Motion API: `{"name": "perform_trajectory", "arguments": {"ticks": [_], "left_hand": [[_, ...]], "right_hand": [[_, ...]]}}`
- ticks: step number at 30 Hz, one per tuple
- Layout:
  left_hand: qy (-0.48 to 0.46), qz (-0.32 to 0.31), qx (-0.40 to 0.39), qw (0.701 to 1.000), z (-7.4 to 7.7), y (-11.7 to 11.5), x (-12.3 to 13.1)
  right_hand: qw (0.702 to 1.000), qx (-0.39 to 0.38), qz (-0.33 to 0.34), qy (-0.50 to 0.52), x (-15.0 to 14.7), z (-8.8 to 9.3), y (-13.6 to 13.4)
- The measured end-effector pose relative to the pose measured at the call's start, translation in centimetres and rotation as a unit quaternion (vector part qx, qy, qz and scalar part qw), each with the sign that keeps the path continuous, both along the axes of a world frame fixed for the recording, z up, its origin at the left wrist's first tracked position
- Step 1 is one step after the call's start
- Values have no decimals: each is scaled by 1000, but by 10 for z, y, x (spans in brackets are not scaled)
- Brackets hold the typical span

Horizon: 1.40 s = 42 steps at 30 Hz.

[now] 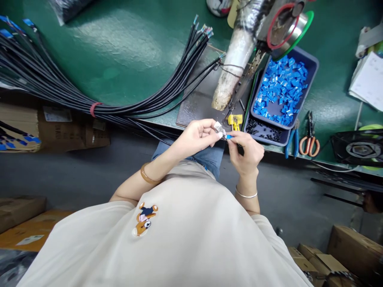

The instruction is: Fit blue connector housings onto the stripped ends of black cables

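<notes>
My left hand [196, 137] is closed, pinching the end of a black cable with a small silvery tip [219, 127]. My right hand [245, 150] is closed too, its fingertips pinching a small blue connector piece [228, 136] against that cable end. Both hands meet just in front of the green bench edge, over my lap. A bundle of black cables [119, 107], tied with a red band [95, 108], fans out across the green bench [125, 52] to the left. A dark blue tray [309, 65] full of small blue pieces [281, 89] sits right behind my right hand.
A taped machine arm [236, 59] with a wire spool hangs over a dark metal plate [197, 105]. Blue-handled pliers [291, 141] and orange-handled scissors [309, 141] lie right of the tray. A fan [359, 149], papers [369, 79] and cardboard boxes [353, 251] on the floor surround me.
</notes>
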<state>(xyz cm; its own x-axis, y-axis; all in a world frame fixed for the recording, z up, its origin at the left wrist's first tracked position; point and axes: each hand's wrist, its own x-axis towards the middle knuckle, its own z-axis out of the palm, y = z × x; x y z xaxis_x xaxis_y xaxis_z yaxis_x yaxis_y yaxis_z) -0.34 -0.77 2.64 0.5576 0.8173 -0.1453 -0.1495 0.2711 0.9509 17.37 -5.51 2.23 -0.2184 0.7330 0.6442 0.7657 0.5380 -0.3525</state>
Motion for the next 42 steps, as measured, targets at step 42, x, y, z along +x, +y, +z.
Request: {"name": "perform_trajectory", "arguments": {"ticks": [42], "left_hand": [[24,78,88,993,-18,-15,-2]], "right_hand": [[964,-209,-58,154,-19,4,-13]]}}
